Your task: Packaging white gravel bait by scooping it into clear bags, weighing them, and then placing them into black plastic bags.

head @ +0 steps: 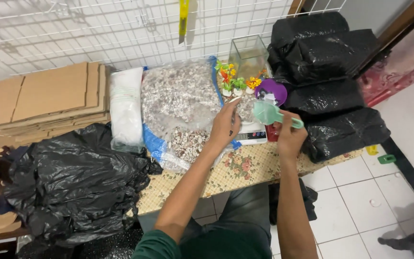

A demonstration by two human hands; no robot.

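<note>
My right hand (289,134) grips a mint-green plastic scoop (269,113) by its handle, the bowl held over a small digital scale (251,136). My left hand (225,123) pinches the edge of a clear plastic bag (247,108) that sits on the scale with pebbles in it. Left of the hands lies a big open clear sack of small mixed pebbles (180,98), with a loose heap of pebbles (187,143) at its mouth. All of it rests on a low table with a floral cloth (238,170).
Black plastic bags are stacked at the right (327,81) and heaped at the left (73,177). Flattened cardboard (49,93), a white bag (126,108), a small glass tank (247,55), tiny fake plants (231,79) and a purple lid (271,90) stand behind. White tiled floor (360,192) lies at the right.
</note>
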